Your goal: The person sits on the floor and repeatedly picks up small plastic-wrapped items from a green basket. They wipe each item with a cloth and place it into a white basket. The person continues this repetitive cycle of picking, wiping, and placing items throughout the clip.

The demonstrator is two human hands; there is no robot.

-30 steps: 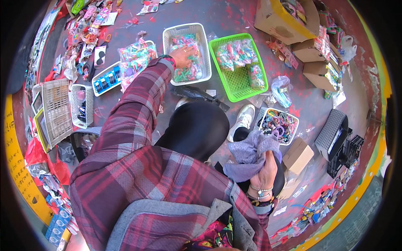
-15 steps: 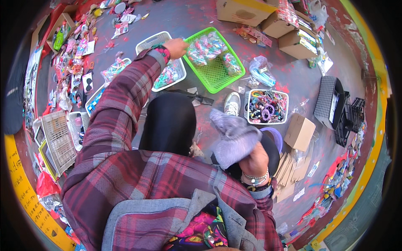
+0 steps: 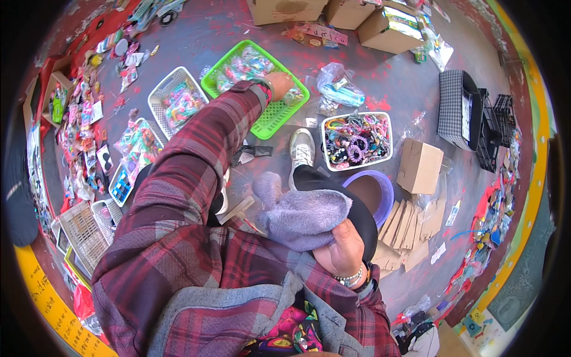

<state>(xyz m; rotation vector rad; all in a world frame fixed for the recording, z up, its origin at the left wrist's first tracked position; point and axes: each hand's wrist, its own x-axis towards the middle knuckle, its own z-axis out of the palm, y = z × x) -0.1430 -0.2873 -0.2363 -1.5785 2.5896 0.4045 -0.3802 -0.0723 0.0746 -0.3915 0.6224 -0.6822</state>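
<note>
Head view, only view. Landmark: green basket [image 3: 270,126].

Progress, judged from how things lie: the basket is part filled. Clear bags of bright small pieces [image 3: 242,64] sit at its far-left end, and another bag shows in part by the hand at its right side; the near floor lattice is bare. Outside it: similar bags inside the white basket [image 3: 154,106] just left, and a clear-wrapped bundle [image 3: 340,89] right of it. Whether these count as done or left cannot be told.

Left hand [image 3: 278,86]: over the right part of the green basket, back upward, fingers pointing away from the body. The arm crosses the torso in a long diagonal, sleeve down to the wrist. Grip: fingertips unclear; cannot tell whether it grasps a bag or merely touches one.

Right hand [image 3: 341,249]: well nearer the body than the green basket, by the right knee, forearm tucked in. Thumb lies on top, pinching a lavender cloth [image 3: 306,219] firmly at its right end; the cloth spreads bunched to the left.

Also noted, right of and nearer than the green basket: a tub of hair ties [image 3: 326,149], then a purple bucket [image 3: 390,199].
</note>
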